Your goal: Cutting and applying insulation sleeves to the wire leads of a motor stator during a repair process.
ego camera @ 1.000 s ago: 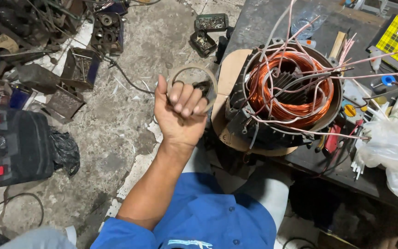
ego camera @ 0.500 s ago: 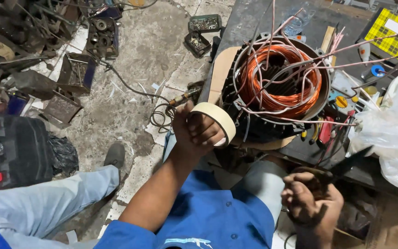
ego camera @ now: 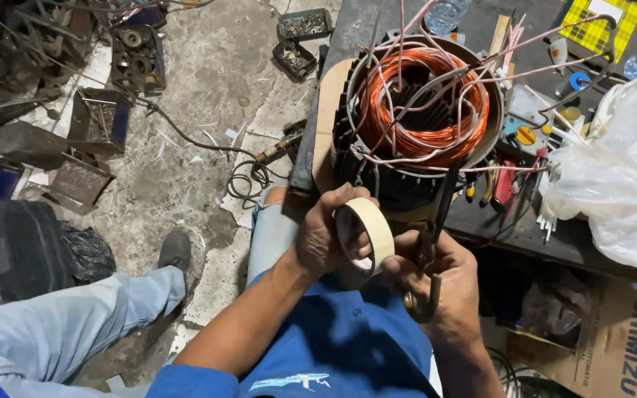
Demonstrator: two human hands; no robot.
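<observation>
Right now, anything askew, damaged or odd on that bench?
Nothing looks damaged. The stator sits open on the bench, its loose lead wires splaying out untied. Left hand holds a tape roll; right hand holds scissors.

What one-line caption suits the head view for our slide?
Left hand holds a masking tape roll, right hand holds scissors, below a copper-wound motor stator.
</observation>
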